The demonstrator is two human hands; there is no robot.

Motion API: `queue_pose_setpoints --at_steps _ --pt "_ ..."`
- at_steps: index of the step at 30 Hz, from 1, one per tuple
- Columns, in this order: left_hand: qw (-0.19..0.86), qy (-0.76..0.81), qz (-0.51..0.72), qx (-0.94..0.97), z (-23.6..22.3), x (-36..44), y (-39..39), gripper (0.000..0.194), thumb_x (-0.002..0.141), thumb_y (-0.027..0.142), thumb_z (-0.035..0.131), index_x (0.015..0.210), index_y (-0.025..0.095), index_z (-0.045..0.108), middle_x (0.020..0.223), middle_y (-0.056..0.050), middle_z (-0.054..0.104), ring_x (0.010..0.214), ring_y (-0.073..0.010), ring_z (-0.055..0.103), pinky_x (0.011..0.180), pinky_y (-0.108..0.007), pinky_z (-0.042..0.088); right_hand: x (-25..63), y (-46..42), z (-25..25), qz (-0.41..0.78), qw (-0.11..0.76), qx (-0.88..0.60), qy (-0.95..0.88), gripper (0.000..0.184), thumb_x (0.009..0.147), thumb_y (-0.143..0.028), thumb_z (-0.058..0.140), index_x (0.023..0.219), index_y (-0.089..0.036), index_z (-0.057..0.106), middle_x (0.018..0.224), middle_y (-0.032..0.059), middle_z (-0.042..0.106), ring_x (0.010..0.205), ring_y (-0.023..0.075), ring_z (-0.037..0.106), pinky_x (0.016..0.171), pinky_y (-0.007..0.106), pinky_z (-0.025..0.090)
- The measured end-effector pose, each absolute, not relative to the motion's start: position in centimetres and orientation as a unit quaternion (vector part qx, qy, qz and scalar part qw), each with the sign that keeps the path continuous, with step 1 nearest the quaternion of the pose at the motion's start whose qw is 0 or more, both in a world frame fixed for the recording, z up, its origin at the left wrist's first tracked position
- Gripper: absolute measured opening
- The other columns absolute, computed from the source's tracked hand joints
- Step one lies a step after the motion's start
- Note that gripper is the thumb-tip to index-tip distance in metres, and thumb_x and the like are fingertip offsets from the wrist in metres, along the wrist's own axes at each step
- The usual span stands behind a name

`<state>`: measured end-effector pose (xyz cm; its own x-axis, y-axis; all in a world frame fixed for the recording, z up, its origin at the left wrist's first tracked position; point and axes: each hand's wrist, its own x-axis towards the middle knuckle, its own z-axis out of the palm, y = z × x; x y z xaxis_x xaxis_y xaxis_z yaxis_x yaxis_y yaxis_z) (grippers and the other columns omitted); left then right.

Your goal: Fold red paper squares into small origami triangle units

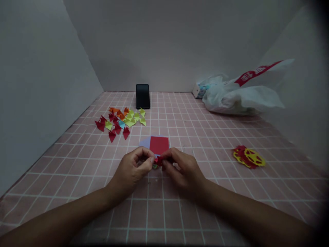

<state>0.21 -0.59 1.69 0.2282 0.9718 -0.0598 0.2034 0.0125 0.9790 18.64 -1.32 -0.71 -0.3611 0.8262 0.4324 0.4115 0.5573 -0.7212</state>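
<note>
My left hand and my right hand meet over the pink tiled surface, fingers pinched together on a small red folded paper piece. A bit of green paper shows just under it. Right behind the hands lies a small stack of square papers, red on top with a pale lilac sheet sticking out at the left.
A pile of several folded paper triangles, red, orange, yellow-green and blue, lies at the back left. A black phone leans against the back wall. A white plastic bag sits back right. A red and yellow paper cutout lies to the right.
</note>
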Motion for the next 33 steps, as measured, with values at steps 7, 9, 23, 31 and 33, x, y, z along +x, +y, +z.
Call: queue_pose_setpoints --at_steps 7,9,23,31,33 --pt "0.518 0.485 0.375 0.596 1.2 0.1 -0.5 0.013 0.081 0.029 0.059 0.075 0.018 0.057 0.072 0.002 0.055 0.067 -0.0127 0.052 0.064 -0.026 0.043 18.5 -1.1 -0.6 0.302 0.41 -0.4 -0.762 0.01 0.088 -0.01 0.052 0.085 -0.019 0.056 0.072 0.0006 0.062 0.064 0.0125 0.058 0.06 0.025 0.044" --pt "0.529 0.47 0.379 0.596 1.0 0.1 -0.6 0.013 0.082 0.029 0.059 0.077 0.018 0.058 0.075 0.001 0.056 0.069 -0.0131 0.053 0.066 -0.026 0.044 18.5 -1.0 -0.7 0.307 0.413 -0.4 -0.758 0.01 0.088 -0.01 0.053 0.085 -0.019 0.056 0.073 0.0004 0.062 0.064 0.0124 0.058 0.06 0.025 0.044" --pt "0.47 0.451 0.388 0.652 0.3 0.0 -0.9 0.01 0.082 0.017 0.064 0.092 0.02 0.063 0.088 0.0 0.063 0.085 -0.0146 0.06 0.081 -0.028 0.048 18.6 -0.8 -1.0 0.287 0.408 -0.398 -0.77 0.011 0.088 -0.01 0.051 0.086 -0.019 0.056 0.075 0.0014 0.062 0.064 0.0127 0.057 0.059 0.025 0.043" --pt "0.457 0.442 0.375 0.675 0.2 0.1 -0.7 0.01 0.083 0.018 0.066 0.092 0.02 0.063 0.09 0.0 0.065 0.086 -0.0151 0.061 0.081 -0.028 0.048 18.5 -1.0 -1.0 0.281 0.407 -0.388 -0.778 0.009 0.09 -0.011 0.052 0.087 -0.018 0.056 0.075 0.0014 0.063 0.065 0.0126 0.057 0.061 0.025 0.042" --pt "0.433 0.44 0.369 0.695 0.2 0.1 -0.7 0.01 0.084 0.017 0.065 0.093 0.02 0.063 0.09 0.0 0.064 0.086 -0.0148 0.061 0.081 -0.028 0.047 18.5 -1.0 -0.8 0.298 0.407 -0.387 -0.771 0.009 0.09 -0.012 0.052 0.086 -0.018 0.056 0.075 0.0012 0.063 0.065 0.0124 0.058 0.061 0.025 0.043"
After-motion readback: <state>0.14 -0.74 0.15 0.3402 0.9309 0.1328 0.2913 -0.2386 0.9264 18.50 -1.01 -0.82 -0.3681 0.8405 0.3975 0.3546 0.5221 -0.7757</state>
